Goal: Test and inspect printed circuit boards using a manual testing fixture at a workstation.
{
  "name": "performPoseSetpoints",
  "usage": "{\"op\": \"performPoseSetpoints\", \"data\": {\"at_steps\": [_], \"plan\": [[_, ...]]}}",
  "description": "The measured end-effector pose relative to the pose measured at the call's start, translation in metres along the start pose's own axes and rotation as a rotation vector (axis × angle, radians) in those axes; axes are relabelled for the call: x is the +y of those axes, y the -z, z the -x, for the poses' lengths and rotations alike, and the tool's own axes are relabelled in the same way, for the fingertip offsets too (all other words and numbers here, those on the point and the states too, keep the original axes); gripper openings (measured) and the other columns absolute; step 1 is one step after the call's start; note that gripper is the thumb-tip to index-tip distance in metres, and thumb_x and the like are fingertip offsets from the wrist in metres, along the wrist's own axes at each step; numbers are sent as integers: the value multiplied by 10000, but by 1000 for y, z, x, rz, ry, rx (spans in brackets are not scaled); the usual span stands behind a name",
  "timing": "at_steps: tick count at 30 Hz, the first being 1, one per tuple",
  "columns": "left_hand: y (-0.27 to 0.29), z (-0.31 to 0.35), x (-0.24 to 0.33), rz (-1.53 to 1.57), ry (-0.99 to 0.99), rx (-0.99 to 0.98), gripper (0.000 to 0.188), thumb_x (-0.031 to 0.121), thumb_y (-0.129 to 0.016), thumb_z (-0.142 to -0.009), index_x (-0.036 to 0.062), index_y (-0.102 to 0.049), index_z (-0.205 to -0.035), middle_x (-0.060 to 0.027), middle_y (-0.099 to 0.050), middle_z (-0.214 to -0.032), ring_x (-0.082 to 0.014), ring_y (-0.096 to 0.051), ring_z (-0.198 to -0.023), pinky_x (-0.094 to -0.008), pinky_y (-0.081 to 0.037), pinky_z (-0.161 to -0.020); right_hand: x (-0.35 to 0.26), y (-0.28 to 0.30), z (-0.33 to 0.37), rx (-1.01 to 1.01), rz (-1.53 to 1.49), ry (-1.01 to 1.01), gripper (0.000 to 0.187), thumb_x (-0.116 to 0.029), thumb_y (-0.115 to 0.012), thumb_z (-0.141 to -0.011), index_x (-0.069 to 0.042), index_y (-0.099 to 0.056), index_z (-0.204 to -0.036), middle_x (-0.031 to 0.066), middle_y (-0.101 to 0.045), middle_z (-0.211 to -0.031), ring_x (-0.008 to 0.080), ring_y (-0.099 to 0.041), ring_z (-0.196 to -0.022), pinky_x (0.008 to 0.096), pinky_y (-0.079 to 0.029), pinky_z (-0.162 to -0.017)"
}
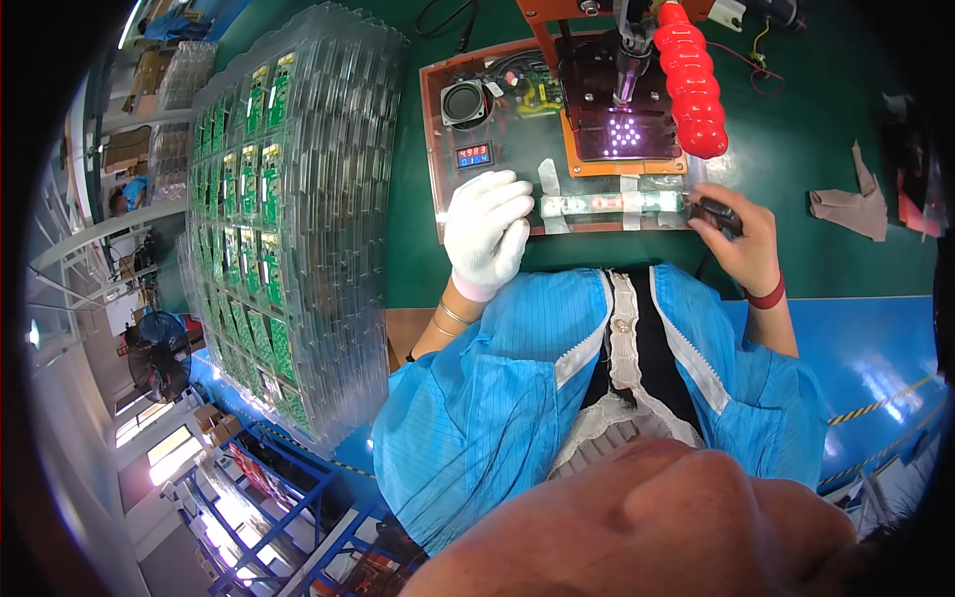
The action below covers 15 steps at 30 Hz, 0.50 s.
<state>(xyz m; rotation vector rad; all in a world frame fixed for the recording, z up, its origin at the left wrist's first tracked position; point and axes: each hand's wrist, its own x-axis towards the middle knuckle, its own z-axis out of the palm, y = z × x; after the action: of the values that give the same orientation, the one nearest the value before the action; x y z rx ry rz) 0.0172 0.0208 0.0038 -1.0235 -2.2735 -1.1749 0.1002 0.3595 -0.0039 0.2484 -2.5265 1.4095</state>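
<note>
My left hand (pixel 487 231), in a white glove, lies over the front left of a clear-topped test box (pixel 435 129). Its fingers are stretched out side by side, and I see nothing held in them. At the front right edge of the box, my bare right hand (pixel 741 239), with a red wristband, pinches a black plug (pixel 718 214) between thumb and fingers. The plug sits against the right end of a clear strip (pixel 597 203) with small lit parts, taped along the box's front. Whether the plug is pushed in cannot be made out.
Tall stacked clear trays of green circuit boards (pixel 269 189) stand at left. A press with a red ribbed handle (pixel 691 85) rises over lit dots (pixel 625 131). The box holds a round speaker (pixel 465 102) and digital meter (pixel 475 155). Brown scraps (pixel 856 204) lie right.
</note>
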Motion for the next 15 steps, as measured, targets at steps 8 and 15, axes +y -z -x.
{"op": "performPoseSetpoints", "data": {"at_steps": [8, 15], "plan": [[5, 3, -3, -10, 2, 42, 177, 57, -674, -821, 22, -724, -987, -125, -742, -1053, -363, -685, -1068, -469, -521, -980, 13, 14, 3, -171, -140, -7, 371, 16, -781, -811, -4, -713, -1175, 138, -771, -1095, 213, -763, -909, 300, -595, -783], [26, 19, -22, -206, 424, 59, 543, 45, -726, -854, 10, -599, -1381, -214, -538, -1482, -371, -508, -1379, -417, -403, -1162, 8, 20, -15, 394, -398, -470, 399, -59, -612, -982, 29, -541, -1364, 118, -702, -1157, 118, -611, -789, 273, -506, -735]]}}
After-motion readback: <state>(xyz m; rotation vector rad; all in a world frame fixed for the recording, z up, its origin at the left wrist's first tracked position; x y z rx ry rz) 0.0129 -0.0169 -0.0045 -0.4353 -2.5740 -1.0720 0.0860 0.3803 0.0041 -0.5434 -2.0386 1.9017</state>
